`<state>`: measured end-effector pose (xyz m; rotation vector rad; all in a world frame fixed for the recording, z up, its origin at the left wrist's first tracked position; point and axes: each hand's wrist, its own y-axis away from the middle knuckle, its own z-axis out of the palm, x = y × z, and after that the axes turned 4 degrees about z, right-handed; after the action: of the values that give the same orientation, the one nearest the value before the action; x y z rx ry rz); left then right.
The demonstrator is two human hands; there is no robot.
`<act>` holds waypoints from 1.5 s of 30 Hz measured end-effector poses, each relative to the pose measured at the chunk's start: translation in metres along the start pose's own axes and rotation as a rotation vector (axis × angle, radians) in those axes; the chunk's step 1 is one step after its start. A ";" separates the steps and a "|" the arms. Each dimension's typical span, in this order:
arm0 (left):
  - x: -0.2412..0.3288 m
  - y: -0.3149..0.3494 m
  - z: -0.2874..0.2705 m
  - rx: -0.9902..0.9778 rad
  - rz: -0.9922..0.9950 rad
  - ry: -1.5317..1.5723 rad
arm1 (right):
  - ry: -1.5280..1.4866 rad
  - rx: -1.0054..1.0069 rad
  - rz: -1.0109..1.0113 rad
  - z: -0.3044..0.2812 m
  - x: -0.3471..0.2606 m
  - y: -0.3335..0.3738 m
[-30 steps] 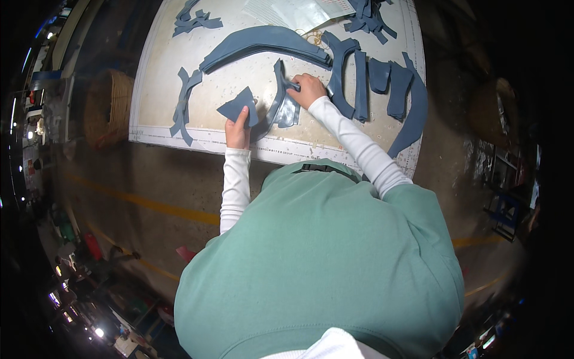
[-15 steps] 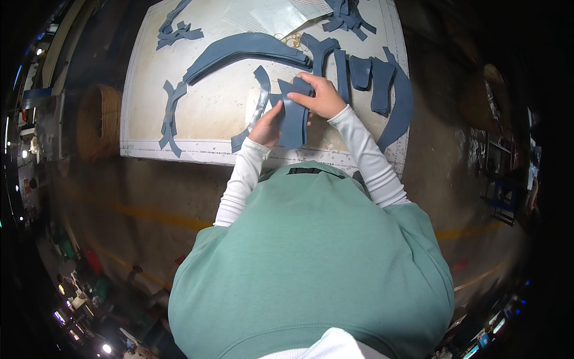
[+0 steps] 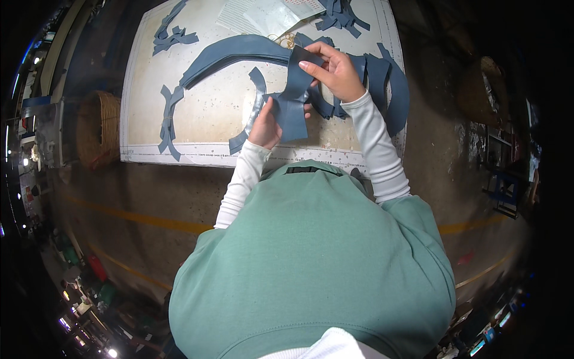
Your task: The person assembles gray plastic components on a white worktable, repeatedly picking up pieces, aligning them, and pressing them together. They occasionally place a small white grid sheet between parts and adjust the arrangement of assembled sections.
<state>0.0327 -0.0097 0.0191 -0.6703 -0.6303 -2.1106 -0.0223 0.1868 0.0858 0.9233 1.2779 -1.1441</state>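
Over the near part of the table (image 3: 206, 122), both hands hold flat blue-grey cut pieces (image 3: 292, 116) of leather-like sheet. My left hand (image 3: 266, 127) grips the lower part, thumb on the face and some fingertips showing at its far edge. My right hand (image 3: 338, 75) pinches the raised upper end between thumb and fingers. How many layers are held I cannot tell. Beside my left hand lies a narrow curved strip (image 3: 258, 90) with a shiny patch. Behind the held pieces, a long curved stack (image 3: 239, 48) of the same material arches across the table.
A tied bundle of strips (image 3: 168, 122) lies at the left. More cut pieces (image 3: 378, 78) are on the right, with other piles (image 3: 341, 18) at the far side. Printed sheets (image 3: 263, 15) and tan rubber bands (image 3: 287, 40) lie farther back. A woven basket (image 3: 98, 128) stands left of the table.
My right hand has moved up and to the right, lifting the upper end of the held piece. The left hand stays nearly in place, gripping the lower part.
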 end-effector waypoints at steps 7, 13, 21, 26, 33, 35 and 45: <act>0.001 0.002 0.001 -0.066 -0.020 0.243 | -0.034 -0.313 0.253 0.021 -0.002 0.009; 0.001 0.006 0.010 0.076 0.097 0.046 | 0.546 0.098 -0.192 0.029 0.026 0.017; 0.006 0.002 0.007 0.163 0.265 0.137 | 0.316 0.056 0.222 0.021 0.065 0.070; 0.006 0.000 0.002 0.228 0.252 0.054 | 0.181 0.261 0.153 0.023 0.069 0.071; 0.024 0.005 -0.007 0.115 0.174 0.179 | 0.018 0.179 -0.055 -0.013 0.000 0.047; 0.025 0.005 -0.006 0.096 0.136 0.172 | 0.074 0.098 -0.143 -0.012 -0.022 0.045; 0.010 -0.004 0.012 -0.115 -0.042 0.465 | 0.069 -0.174 0.080 0.011 -0.018 0.021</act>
<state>0.0271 -0.0053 0.0334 -0.2094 -0.2679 -2.2473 0.0015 0.1826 0.1035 0.8823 1.3607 -0.9300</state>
